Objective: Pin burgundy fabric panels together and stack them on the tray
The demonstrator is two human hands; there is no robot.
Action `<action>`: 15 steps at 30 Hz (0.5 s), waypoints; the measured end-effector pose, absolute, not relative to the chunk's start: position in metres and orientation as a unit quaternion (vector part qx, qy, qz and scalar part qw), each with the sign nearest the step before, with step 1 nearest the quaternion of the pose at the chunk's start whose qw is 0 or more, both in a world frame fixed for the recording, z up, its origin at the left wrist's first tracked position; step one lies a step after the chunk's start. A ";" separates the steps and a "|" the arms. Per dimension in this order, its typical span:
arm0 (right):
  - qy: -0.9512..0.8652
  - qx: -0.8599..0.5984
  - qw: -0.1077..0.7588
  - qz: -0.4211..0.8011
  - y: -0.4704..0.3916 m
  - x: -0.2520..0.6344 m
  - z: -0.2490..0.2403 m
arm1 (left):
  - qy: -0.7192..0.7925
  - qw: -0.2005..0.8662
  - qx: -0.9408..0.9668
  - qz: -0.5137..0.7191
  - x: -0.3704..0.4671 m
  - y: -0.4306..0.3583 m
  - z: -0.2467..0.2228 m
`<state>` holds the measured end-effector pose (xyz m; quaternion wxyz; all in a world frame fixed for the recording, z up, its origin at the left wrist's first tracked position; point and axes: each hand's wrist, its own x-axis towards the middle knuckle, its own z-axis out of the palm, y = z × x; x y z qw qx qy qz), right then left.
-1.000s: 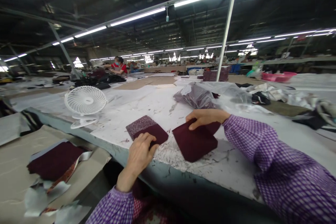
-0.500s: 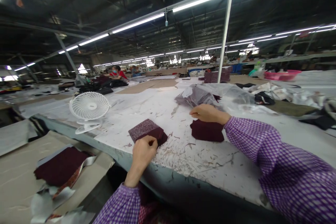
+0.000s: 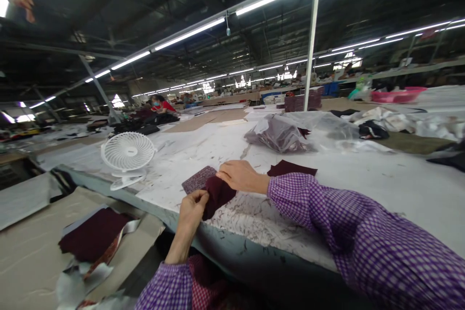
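A maroon fabric piece (image 3: 221, 194) is lifted and bent near the table's front edge. My left hand (image 3: 191, 214) pinches its near left edge between thumb and fingers. My right hand (image 3: 241, 176), fingers together, grips its upper right edge. Partly under the piece, a speckled maroon-and-white stack (image 3: 198, 180) lies flat on the white table, its right part hidden. More maroon fabric (image 3: 291, 168) lies to the right, partly covered by my right sleeve.
A white fan (image 3: 128, 152) stands on the table at left. Behind my right hand lies a clear plastic bag (image 3: 278, 133). A metal pole (image 3: 312, 38) rises beyond it. Lower left, maroon cloth (image 3: 94, 234) and scraps lie on a beige surface. A co-worker in red (image 3: 166, 106) is far back.
My right hand has moved left from the right-hand maroon fabric to beside my left hand. A maroon piece is now raised and bent between both hands. The view has shifted slightly.
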<state>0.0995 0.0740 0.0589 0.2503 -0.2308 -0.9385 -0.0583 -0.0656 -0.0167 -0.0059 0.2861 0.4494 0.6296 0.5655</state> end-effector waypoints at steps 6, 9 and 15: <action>-0.978 0.019 0.179 -0.104 0.052 0.103 0.068 | 0.647 0.253 0.467 0.547 -0.064 -0.018 -0.002; -0.980 -0.115 0.073 -0.145 0.052 0.105 0.062 | 0.652 0.238 0.459 0.554 -0.066 -0.019 -0.006; -0.971 -0.197 0.084 -0.104 0.064 0.109 0.055 | 0.632 0.274 0.403 0.603 -0.059 -0.014 -0.006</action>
